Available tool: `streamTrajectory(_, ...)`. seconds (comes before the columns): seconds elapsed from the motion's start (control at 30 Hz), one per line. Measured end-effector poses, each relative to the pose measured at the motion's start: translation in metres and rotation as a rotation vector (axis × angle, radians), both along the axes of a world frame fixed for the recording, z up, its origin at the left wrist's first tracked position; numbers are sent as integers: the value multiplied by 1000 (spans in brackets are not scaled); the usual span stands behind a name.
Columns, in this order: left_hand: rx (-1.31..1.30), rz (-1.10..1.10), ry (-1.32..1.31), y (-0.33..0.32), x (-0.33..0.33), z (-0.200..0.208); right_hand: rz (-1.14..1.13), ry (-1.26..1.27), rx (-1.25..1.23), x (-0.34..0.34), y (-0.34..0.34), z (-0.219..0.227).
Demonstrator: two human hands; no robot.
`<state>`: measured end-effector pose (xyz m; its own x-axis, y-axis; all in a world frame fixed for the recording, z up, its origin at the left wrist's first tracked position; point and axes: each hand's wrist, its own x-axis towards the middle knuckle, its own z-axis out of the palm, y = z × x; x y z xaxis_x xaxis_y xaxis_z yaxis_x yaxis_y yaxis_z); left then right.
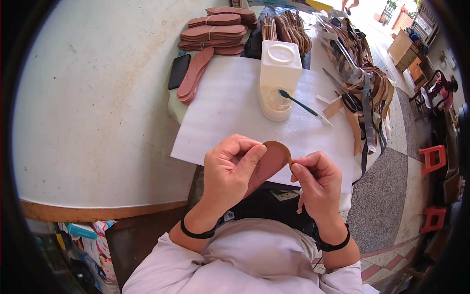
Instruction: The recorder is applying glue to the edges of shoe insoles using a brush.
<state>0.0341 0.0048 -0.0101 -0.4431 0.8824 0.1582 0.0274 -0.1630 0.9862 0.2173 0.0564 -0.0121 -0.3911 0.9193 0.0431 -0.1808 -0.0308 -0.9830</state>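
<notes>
The left hand (230, 164) pinches the rounded end of an insole (268, 166) between thumb and finger; the right hand (318, 179) pinches a tan strip (281, 144) at its right edge. The insole lies between both grips, its long axis slanting down-left toward the body, the left hand covering more of it. Beyond, a white jug (280, 68) shows pale residue in its opening, a toothbrush (303, 106) laid across.
</notes>
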Motion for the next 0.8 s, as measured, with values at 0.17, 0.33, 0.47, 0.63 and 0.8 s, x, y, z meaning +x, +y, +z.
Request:
streamTrajectory(0.17,12,12,-13,2,4,1,-33,-38,31,-1,-4,1)
streamTrajectory(0.33,23,9,13,3,8,-1,-60,-73,59,-1,-4,1)
streamTrajectory(0.47,27,2,-14,2,14,-6,-78,-136,26,-1,-3,9)
streamTrajectory(0.63,-15,-119,-123,0,18,-7,-42,-157,28,5,10,9)
streamTrajectory(0.8,19,-253,-284,8,14,4,44,-292,102,12,21,17)
